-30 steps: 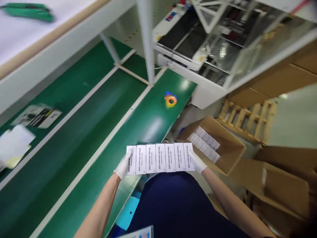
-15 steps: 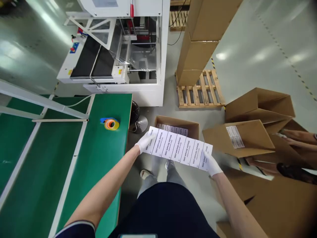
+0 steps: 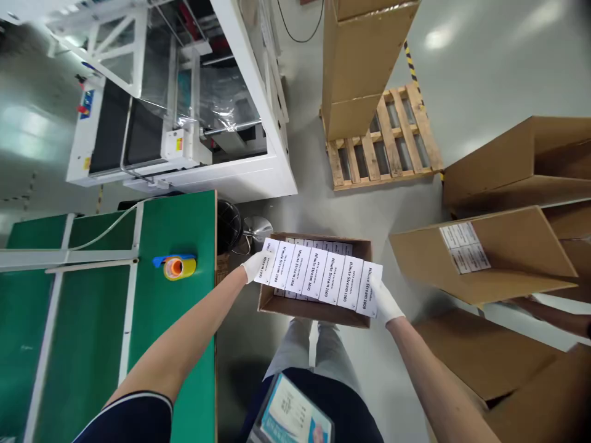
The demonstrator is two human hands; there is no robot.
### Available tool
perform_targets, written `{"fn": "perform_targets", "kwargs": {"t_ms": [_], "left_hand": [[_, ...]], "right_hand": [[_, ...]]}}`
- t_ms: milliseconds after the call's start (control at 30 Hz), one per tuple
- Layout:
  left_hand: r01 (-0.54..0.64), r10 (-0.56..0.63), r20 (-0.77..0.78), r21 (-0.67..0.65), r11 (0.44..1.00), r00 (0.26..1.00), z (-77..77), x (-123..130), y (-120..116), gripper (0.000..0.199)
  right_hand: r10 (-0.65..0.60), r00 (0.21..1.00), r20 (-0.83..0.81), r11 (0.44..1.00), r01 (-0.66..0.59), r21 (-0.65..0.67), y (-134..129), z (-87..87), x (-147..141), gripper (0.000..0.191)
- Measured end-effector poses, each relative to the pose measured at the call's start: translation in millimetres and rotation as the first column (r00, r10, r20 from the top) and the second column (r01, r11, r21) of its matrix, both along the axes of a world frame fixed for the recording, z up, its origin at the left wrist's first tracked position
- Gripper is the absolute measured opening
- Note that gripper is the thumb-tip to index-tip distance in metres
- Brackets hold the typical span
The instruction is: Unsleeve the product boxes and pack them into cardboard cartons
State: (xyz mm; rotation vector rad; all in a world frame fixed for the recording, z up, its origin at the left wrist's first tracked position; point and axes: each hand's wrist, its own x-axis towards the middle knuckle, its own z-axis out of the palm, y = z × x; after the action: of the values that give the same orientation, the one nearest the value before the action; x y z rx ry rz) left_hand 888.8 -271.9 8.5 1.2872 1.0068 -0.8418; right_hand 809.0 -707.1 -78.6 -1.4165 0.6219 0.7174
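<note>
A row of several white boxes (image 3: 317, 275), printed "Minute Stream 1000", is held tilted between my two gloved hands. My left hand (image 3: 255, 266) presses the left end of the row and my right hand (image 3: 385, 301) presses the right end. The row hangs above an open cardboard carton (image 3: 332, 315) on the floor. Inside the carton more white boxes (image 3: 332, 246) show behind and in front of the held row, which hides the middle of the carton.
A green table (image 3: 180, 221) with a yellow tape roll (image 3: 180, 268) stands at left, below a white machine (image 3: 231, 181). Tall cartons (image 3: 355, 67) stand on a wooden pallet (image 3: 388, 135). Open cartons (image 3: 512, 258) and another person's arm (image 3: 554, 314) are at right.
The held row has come over the open carton, whose front part now shows below it. The view has shifted, and the other person's arms at right show less.
</note>
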Motion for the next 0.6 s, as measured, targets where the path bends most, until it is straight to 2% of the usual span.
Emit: {"fn": "perform_targets", "kwargs": {"t_ms": [67, 167, 267, 367, 500, 600], "left_hand": [[-0.009, 0.009, 0.000, 0.006, 1.000, 1.000, -8.9, 0, 4, 0.040], [-0.032, 0.032, 0.029, 0.013, 0.999, 0.999, -28.0, 1, 2, 0.043], [-0.070, 0.067, 0.112, 0.026, 0.997, 0.991, -52.5, 8, -1, 0.048], [-0.106, 0.093, 0.223, 0.048, 0.993, 0.970, -77.4, 14, 1, 0.056], [-0.149, 0.103, 0.333, 0.116, 0.982, 0.937, -108.9, 7, -1, 0.066], [-0.159, 0.088, 0.365, 0.168, 0.973, 0.927, -130.5, -4, -9, 0.062]], "right_hand": [[-0.057, 0.997, -0.060, 0.998, 0.056, -0.022, 1, -3.0, 10, 0.067], [-0.084, 0.991, -0.104, 0.995, 0.077, -0.070, 1, -13.7, 26, 0.062], [-0.094, 0.991, -0.092, 0.992, 0.085, -0.095, 5, -32.1, 42, 0.057], [-0.106, 0.993, -0.043, 0.978, 0.097, -0.187, 17, -56.1, 53, 0.051], [-0.129, 0.989, 0.071, 0.916, 0.147, -0.373, 41, -89.7, 53, 0.052], [-0.125, 0.986, 0.107, 0.858, 0.162, -0.488, 53, -110.4, 48, 0.057]]}}
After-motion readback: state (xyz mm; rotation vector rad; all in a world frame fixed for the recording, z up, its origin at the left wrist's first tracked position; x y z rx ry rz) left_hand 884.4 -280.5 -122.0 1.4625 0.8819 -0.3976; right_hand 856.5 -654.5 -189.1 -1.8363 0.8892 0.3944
